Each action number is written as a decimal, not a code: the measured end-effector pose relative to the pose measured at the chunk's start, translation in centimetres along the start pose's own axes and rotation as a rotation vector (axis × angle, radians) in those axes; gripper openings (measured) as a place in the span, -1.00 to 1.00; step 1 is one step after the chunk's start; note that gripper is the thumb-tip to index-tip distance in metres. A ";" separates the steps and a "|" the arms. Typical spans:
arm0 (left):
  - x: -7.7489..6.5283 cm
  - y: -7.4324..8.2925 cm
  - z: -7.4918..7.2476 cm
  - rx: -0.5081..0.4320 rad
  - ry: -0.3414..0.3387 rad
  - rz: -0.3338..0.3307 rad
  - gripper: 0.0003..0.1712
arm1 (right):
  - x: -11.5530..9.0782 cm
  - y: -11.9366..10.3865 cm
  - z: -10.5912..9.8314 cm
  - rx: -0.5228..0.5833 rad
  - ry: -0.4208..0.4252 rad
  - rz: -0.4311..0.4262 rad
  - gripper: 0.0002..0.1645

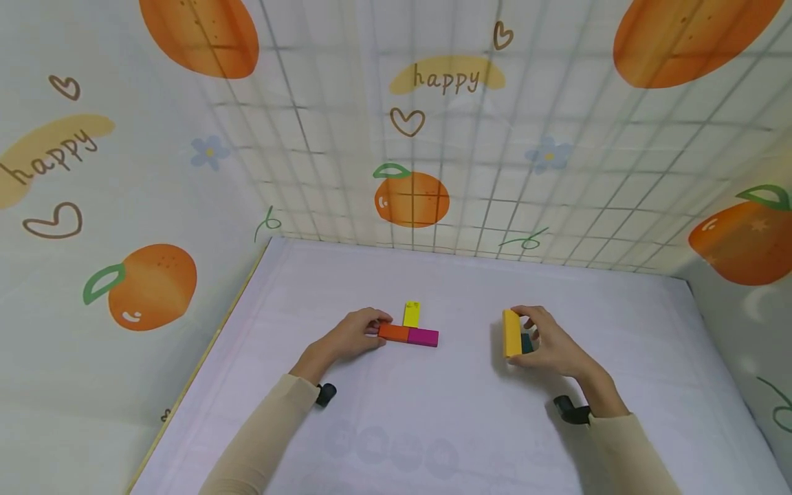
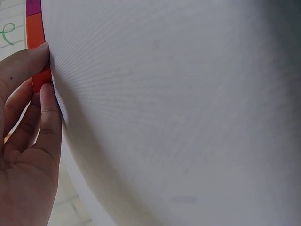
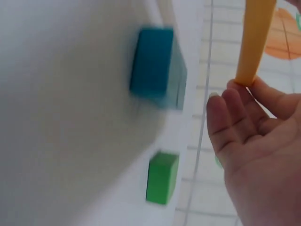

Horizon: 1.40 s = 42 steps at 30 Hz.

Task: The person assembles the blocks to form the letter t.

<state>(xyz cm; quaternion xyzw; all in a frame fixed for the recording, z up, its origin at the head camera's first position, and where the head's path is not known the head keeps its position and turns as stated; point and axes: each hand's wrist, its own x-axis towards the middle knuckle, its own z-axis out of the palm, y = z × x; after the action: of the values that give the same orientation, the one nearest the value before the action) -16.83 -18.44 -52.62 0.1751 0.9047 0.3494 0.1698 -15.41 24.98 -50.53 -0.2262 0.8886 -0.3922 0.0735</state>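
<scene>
My left hand [image 1: 357, 335] pinches the left end of an orange block [image 1: 393, 333] on the white table. A magenta block [image 1: 423, 337] meets its other end, making one row. Touching the row's back side, a yellow block [image 1: 411, 314] points away from me. In the left wrist view the thumb and fingertips grip the orange block [image 2: 35, 29]. My right hand [image 1: 553, 346] holds a long amber block [image 1: 511, 333] by its two ends, apparently above the table. A teal block [image 1: 526, 343] lies below that hand, partly hidden. The right wrist view also shows a green block [image 3: 162, 177] near it.
A white tabletop [image 1: 396, 412] spreads under both hands. At the back rises a white cloth wall [image 1: 334, 172] printed with oranges, with side walls at left and right. Dark wrist cameras [image 1: 572, 411] hang by both sleeves.
</scene>
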 end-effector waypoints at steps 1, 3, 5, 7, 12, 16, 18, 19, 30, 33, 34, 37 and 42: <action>0.0 0.0 0.0 0.000 0.000 0.001 -0.48 | 0.0 -0.3 0.3 0.001 0.003 -0.007 0.15; 0.0 0.0 -0.1 -0.002 0.002 0.004 -0.49 | 0.1 -0.8 0.9 0.013 0.007 -0.021 0.14; 0.0 0.1 -0.2 -0.008 0.002 0.004 -0.49 | 0.1 -1.3 1.5 0.029 0.011 -0.027 0.14; 0.0 0.1 -0.2 -0.009 0.003 0.007 -0.49 | 0.1 -1.7 2.0 0.045 0.010 -0.025 0.13; -0.1 -0.1 0.0 0.003 0.006 0.015 -0.49 | 0.2 -2.1 3.5 0.046 -0.003 -0.010 0.12; -0.1 -0.2 0.1 0.003 0.008 0.023 -0.49 | 0.5 -2.6 4.6 0.050 -0.009 -0.002 0.11; -0.1 -0.2 0.0 0.002 0.006 0.020 -0.49 | 0.7 -3.1 5.0 0.061 -0.005 0.004 0.11; -0.1 -0.1 0.0 0.001 0.006 0.021 -0.49 | 0.7 -3.3 5.3 0.060 -0.002 0.002 0.11; -0.1 -0.1 0.1 -0.018 0.008 0.011 -0.49 | 1.8 -6.1 7.6 0.038 -0.034 0.049 0.10; -0.1 -0.1 0.2 -0.016 0.011 0.013 -0.49 | 2.0 -6.5 8.2 0.041 -0.046 0.047 0.11; -0.1 -0.1 0.2 -0.016 0.011 0.016 -0.49 | 2.1 -6.5 8.4 0.039 -0.050 0.043 0.11; 0.0 -0.2 0.2 -0.014 0.011 0.021 -0.49 | 2.2 -6.7 9.0 0.031 -0.054 0.036 0.10; 0.0 -0.2 0.1 -0.015 0.009 0.027 -0.48 | 2.7 -7.4 9.8 0.009 -0.058 0.031 0.08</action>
<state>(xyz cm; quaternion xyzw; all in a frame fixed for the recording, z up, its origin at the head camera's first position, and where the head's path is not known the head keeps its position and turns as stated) -16.82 -18.53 -52.87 0.1843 0.9004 0.3591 0.1626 -12.23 12.94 -51.68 -0.2232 0.8878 -0.3882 0.1065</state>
